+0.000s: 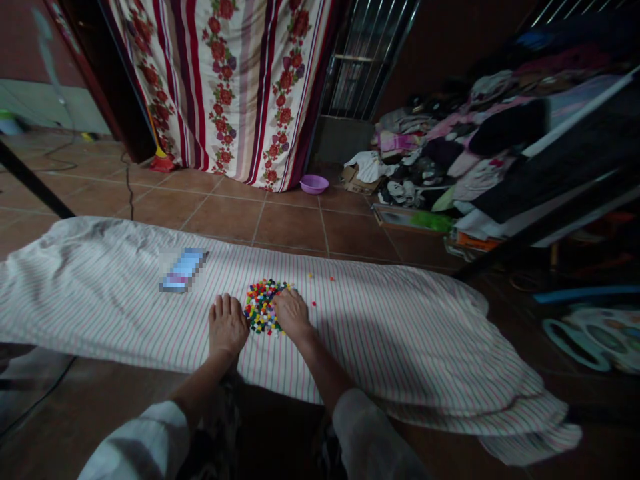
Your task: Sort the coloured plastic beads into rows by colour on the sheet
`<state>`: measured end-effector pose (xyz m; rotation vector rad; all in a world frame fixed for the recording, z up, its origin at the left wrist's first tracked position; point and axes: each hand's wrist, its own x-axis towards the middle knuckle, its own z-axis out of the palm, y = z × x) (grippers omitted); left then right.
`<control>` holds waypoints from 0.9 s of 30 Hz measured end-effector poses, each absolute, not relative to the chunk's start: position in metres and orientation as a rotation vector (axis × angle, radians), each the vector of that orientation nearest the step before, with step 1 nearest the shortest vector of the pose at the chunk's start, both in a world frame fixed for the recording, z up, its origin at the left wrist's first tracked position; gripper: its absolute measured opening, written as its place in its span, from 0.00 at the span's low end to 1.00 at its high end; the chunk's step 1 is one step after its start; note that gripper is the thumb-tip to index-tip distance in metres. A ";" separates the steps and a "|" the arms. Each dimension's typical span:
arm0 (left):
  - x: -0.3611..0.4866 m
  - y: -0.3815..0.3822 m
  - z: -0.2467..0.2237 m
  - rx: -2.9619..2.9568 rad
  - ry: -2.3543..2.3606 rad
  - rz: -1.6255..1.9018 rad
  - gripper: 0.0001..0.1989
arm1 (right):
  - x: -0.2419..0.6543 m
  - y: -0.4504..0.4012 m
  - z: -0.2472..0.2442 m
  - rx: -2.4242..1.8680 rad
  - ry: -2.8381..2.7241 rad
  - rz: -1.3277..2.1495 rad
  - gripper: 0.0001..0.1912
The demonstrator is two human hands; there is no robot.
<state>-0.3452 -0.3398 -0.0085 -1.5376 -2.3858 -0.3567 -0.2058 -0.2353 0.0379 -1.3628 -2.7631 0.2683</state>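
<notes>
A pile of small multicoloured pieces (pixel 263 308) lies on the striped cloth (pixel 375 313) in front of me. My left hand (pixel 228 325) rests flat on the cloth at the pile's left edge, its fingers stretched forward and holding nothing. At the pile's right side is my right hand (pixel 291 310), palm down, with its fingers bent over the pieces; what its fingertips hold, if anything, is too small to make out. A few loose pieces, among them a red one (pixel 314 304) and a yellow one (pixel 311 275), lie to the right of the pile.
A phone-like object (pixel 183 270), blurred out, lies on the cloth left of the pile. Beyond, on the tiled floor, are a purple basin (pixel 314 184), a red dustpan (pixel 163 162) and a floral curtain (pixel 225 87). Heaped clothes (pixel 440 147) fill the back right.
</notes>
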 end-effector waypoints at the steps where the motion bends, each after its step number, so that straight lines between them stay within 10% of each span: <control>1: -0.345 -0.340 -0.008 -1.539 -2.391 -0.359 0.21 | -0.205 -0.235 0.037 -1.362 -2.750 0.280 0.11; 27: -0.341 -0.343 0.002 -1.550 -2.378 -0.265 0.19 | -0.067 -0.202 -0.019 -1.594 -2.006 0.081 0.05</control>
